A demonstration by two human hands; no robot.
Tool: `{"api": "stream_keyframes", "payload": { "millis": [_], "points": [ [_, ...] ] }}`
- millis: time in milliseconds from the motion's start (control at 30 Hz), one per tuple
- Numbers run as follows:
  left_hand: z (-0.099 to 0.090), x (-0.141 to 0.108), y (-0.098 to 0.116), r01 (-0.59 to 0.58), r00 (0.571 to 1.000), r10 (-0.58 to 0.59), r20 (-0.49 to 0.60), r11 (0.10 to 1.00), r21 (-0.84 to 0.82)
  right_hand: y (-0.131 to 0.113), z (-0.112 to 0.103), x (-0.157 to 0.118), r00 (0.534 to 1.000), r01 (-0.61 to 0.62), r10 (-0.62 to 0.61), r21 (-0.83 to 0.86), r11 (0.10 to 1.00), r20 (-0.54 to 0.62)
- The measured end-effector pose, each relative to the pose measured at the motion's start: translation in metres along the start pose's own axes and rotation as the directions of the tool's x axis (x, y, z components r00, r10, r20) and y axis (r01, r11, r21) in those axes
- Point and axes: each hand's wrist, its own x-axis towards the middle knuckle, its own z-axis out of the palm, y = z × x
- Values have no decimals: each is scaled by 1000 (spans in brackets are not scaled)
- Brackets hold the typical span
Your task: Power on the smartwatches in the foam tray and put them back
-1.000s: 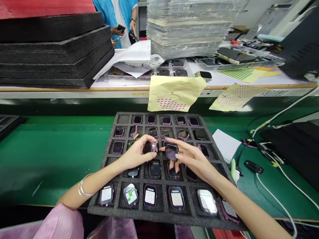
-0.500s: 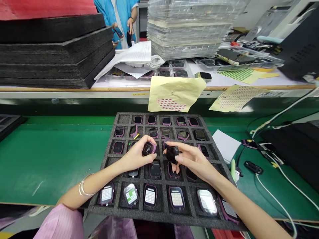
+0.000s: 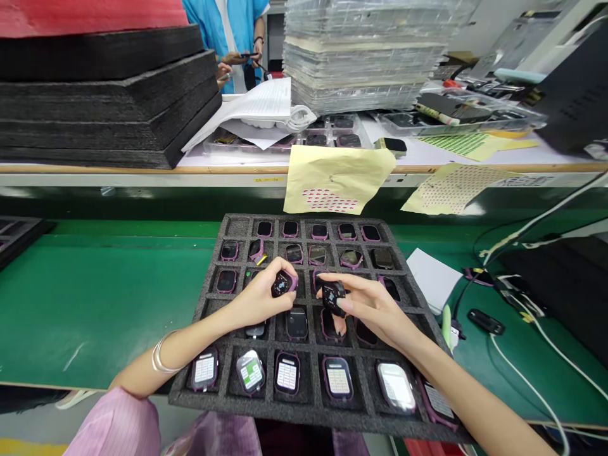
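Note:
My left hand [image 3: 266, 290] is closed around a purple-cased smartwatch [image 3: 282, 284] with its screen lit. To its right, my right hand [image 3: 363, 297] grips a black smartwatch [image 3: 333, 297] between thumb and fingers, and that screen glows too. Both are held above a dark foam tray [image 3: 304, 405] divided into square compartments. Most compartments hold a watch; in the nearest row several screens show white grids, such as one lit watch [image 3: 287, 372]. A purple watch in the second row [image 3: 257, 248] lies tilted, a yellow strip by it. My hands hide some middle compartments.
Stacked black foam trays [image 3: 109, 114] stand on the shelf at left, clear plastic trays [image 3: 361, 57] at centre. Yellow sticker sheets [image 3: 338, 171] hang over the shelf edge. White cables [image 3: 527, 373] and a white paper [image 3: 433, 278] lie at right. A person in blue [image 3: 232, 31] stands behind.
The black watch's screen has gone from dark to lit, and the purple watch's display shows more brightly. My hands have barely moved. The person behind has shifted their hands.

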Motion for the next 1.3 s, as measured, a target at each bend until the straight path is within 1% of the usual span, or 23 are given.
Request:
{"api": "stream_keyframes", "payload": {
  "millis": [100, 333, 467, 567, 700, 767, 867, 967, 1067, 1200, 1300],
  "points": [
    [1, 1, -1, -11, 1000, 11, -15, 1000, -4, 0, 1, 0, 1000, 1, -1, 14, 1000, 6],
    [0, -1, 4, -9, 1000, 9, -8, 1000, 18, -1, 1, 0, 999, -6, 6, 12, 1000, -31],
    [0, 0, 2, -20, 999, 21, -47, 1000, 11, -3, 3, 0, 999, 18, -16, 37, 999, -31],
    [0, 1, 2, -18, 997, 20, -73, 1000, 25, -4, 4, 0, 999, 8, -6, 45, 999, -48],
    [-2, 0, 4, -13, 999, 15, -50, 998, 58, -4, 5, 0, 996, -13, 15, 24, 1000, -88],
    [-2, 0, 4, -18, 999, 20, -49, 998, 58, -4, 4, 0, 997, -2, 4, 21, 1000, -80],
    [-1, 0, 2, -32, 996, 36, -84, 998, 55, -4, 3, 0, 999, 19, -18, 30, 999, -49],
    [-2, 1, 1, -36, 994, 42, -98, 998, 57, -3, 2, 0, 998, 1, 1, 25, 1000, -61],
    [-2, 0, 2, -23, 996, 28, -90, 999, 48, -3, 3, -1, 997, -12, 15, 33, 999, -73],
    [-1, -1, 3, 0, 995, 2, -104, 1000, 16, -3, 2, -1, 999, 10, -7, 49, 999, -49],
    [-1, -1, 3, 2, 993, 1, -114, 1000, 25, -1, 0, -1, 999, -5, 6, 17, 1000, -42]
  ]
}}
